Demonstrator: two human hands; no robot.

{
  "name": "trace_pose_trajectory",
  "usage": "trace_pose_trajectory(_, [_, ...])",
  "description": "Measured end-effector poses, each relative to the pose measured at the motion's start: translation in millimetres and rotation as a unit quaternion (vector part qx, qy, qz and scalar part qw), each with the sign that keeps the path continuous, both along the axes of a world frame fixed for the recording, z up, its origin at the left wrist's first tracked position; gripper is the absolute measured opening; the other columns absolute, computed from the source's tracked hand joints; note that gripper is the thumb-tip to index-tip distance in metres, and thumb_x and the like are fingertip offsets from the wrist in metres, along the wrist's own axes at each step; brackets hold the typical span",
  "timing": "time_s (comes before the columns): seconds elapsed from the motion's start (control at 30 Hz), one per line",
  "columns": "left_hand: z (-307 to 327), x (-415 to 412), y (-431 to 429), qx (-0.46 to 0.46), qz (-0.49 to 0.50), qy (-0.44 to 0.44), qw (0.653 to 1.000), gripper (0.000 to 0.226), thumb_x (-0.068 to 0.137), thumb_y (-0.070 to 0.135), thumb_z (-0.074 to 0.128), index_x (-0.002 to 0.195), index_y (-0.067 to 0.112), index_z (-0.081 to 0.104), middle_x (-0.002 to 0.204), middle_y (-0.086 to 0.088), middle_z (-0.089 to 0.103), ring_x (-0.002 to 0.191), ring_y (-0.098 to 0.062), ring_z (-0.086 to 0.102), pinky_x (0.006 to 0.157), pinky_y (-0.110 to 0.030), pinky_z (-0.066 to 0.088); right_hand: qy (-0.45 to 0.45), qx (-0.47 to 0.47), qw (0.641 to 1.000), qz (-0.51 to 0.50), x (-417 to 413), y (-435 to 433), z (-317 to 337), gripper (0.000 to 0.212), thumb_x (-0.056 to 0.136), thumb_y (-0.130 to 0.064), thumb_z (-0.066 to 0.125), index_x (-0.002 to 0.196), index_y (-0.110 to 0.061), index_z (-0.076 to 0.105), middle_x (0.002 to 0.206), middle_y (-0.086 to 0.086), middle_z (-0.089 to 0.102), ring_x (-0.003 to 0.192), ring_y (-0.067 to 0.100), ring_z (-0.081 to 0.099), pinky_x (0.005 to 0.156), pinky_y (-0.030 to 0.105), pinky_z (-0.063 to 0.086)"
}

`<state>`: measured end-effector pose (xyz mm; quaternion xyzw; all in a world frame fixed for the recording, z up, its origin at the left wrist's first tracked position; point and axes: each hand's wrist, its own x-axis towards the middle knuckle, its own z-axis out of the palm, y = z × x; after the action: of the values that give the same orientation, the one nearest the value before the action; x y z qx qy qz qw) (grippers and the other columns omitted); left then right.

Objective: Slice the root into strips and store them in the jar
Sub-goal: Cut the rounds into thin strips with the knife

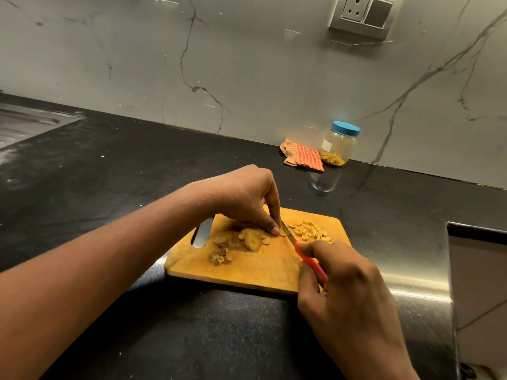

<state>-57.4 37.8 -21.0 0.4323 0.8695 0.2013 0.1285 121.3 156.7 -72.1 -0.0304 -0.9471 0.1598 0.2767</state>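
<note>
A wooden cutting board (255, 272) lies on the black counter. Root slices (252, 239) sit at its middle, and my left hand (247, 198) pins the end of them down with curled fingertips. My right hand (348, 292) grips the orange handle of a small knife (310, 261); its blade rests on the board right beside my left fingertips. A heap of cut strips (310, 231) lies to the right of the blade. Brown peel scraps (219, 256) lie at the board's left. The clear jar (340, 145) with a blue lid stands by the wall, some strips inside.
An orange checked cloth (301, 156) lies left of the jar. A steel sink (24, 122) sits at far left. A raised steel-edged ledge (477, 234) stands at right. A wall socket (362, 15) is above.
</note>
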Motion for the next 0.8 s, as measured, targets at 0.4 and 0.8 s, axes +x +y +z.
trace_pose_trajectory(0.4, [-0.5, -0.3, -2.9, 0.008, 0.003, -0.006, 1.0, 0.017, 0.08, 0.035, 0.077, 0.094, 0.025, 0.079, 0.09, 0.022, 0.06, 0.095, -0.01, 0.058, 0.08, -0.022, 0.05, 0.079, -0.055, 0.995, -0.032, 11.2, 5.5, -4.6, 0.025, 0.072, -0.015, 0.076, 0.097, -0.021, 0.075, 0.083, -0.005, 0.07, 0.068, 0.008, 0.063, 0.057, 0.029, 0.058])
trace_pose_trajectory(0.8, [3.8, -4.3, -10.0, -0.012, -0.042, -0.029, 0.999, 0.01, 0.086, 0.033, 0.072, 0.095, 0.032, 0.077, 0.109, 0.016, 0.07, 0.111, -0.011, 0.059, 0.102, -0.043, 0.049, 0.047, -0.047, 0.998, -0.022, 9.0, 4.8, -8.4, 0.029, 0.072, -0.017, 0.078, 0.1, -0.024, 0.074, 0.088, -0.007, 0.07, 0.071, 0.007, 0.063, 0.059, 0.029, 0.058])
